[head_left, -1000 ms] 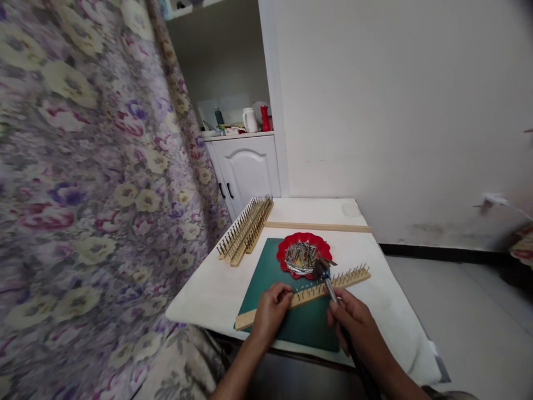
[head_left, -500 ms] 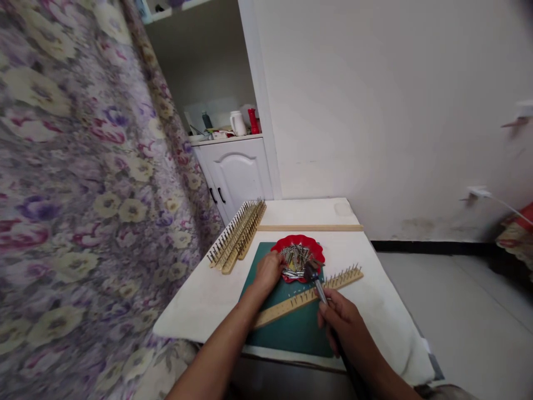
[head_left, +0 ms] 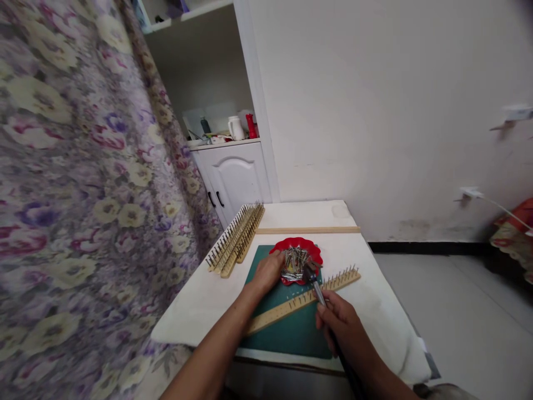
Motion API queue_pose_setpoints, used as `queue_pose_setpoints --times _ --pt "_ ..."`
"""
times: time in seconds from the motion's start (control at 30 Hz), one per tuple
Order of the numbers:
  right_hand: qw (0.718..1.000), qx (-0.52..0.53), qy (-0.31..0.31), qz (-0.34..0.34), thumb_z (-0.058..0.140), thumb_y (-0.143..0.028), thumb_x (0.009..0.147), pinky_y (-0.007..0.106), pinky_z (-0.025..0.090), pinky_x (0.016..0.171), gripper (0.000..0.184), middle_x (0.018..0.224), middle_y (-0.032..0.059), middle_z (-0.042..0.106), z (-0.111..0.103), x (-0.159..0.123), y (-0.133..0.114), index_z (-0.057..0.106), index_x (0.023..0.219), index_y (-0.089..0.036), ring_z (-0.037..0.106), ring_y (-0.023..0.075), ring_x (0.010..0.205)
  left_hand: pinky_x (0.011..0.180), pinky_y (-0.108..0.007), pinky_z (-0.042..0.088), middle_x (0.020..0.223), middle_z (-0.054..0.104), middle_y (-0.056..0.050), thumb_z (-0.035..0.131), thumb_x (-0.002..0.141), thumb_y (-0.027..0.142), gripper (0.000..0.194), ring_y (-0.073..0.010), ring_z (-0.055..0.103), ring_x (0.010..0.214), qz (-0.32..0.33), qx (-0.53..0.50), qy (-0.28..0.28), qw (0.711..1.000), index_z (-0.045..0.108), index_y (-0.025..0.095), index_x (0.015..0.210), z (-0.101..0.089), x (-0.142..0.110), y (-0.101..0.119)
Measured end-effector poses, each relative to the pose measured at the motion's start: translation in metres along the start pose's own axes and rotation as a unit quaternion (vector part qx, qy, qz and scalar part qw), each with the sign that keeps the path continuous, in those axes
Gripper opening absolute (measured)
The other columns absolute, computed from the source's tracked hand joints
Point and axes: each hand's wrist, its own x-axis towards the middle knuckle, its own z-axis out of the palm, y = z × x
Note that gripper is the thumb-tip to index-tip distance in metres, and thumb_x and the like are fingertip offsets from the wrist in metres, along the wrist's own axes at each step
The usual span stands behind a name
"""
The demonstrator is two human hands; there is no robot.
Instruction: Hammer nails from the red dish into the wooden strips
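Observation:
My right hand (head_left: pixel 339 319) is wrapped round the handle of a hammer (head_left: pixel 318 290), whose dark head hangs over the front right rim of a red scalloped bowl (head_left: pixel 317 253). Loose metal nails (head_left: pixel 295 261) fill the bowl. At its left rim is my left hand (head_left: pixel 268 270), fingers bent together at the edge of the nails; what they pinch, if anything, is too small to make out. A wooden strip (head_left: pixel 270 316) lies slantwise in front of the bowl, nails standing along its right part and its left end bare. Under it is a green mat (head_left: pixel 291 339).
Several wooden strips studded with nails (head_left: pixel 235 241) lie at the table's left edge. A plain wooden stick (head_left: pixel 308 230) crosses the table behind the bowl. A white cloth (head_left: pixel 200 311) covers the table. A floral curtain (head_left: pixel 104 194) hangs on the left; a white cabinet (head_left: pixel 237 172) stands behind.
The view has shifted slightly. My left hand stays at the bowl's left rim, and my right hand still holds the hammer in nearly the same place.

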Motion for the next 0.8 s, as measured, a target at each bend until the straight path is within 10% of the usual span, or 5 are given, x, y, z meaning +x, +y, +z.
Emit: queue_pose_setpoints --times 0.33,0.5,0.8 --pt "0.998 -0.027 0.051 -0.031 0.058 -0.033 0.078 0.018 0.027 0.029 0.026 0.057 -0.0065 0.054 0.004 0.004 0.008 0.054 0.098 -0.018 0.038 0.0064 0.030 0.067 -0.024 0.037 0.080 0.056 -0.003 0.038 0.091 0.023 0.018 -0.0145 0.052 0.074 0.077 -0.195 0.053 0.976 0.054 0.020 0.082 0.007 -0.110 0.060" --pt "0.999 -0.001 0.025 -0.029 0.058 -0.029 0.076 0.017 0.026 0.029 0.029 0.054 -0.0083 0.053 0.007 0.001 0.014 0.053 0.101 -0.016 0.035 0.0050 0.029 0.061 -0.023 0.035 0.070 0.053 0.000 0.050 0.084 0.024 0.014 -0.0130 0.047 0.066 0.012 -0.330 0.074 0.941 0.057 0.018 0.074 0.021 -0.131 0.073" --pt "0.999 0.043 0.001 0.000 0.060 -0.032 0.075 0.013 0.024 0.026 0.038 0.050 -0.0091 0.056 0.008 -0.001 0.022 0.049 0.107 -0.014 0.035 0.0029 0.025 0.059 -0.020 0.043 0.065 0.065 -0.002 0.075 0.064 0.024 0.023 -0.0103 0.058 0.059 -0.201 -0.761 0.117 0.606 0.062 0.013 0.079 0.065 -0.141 0.082"
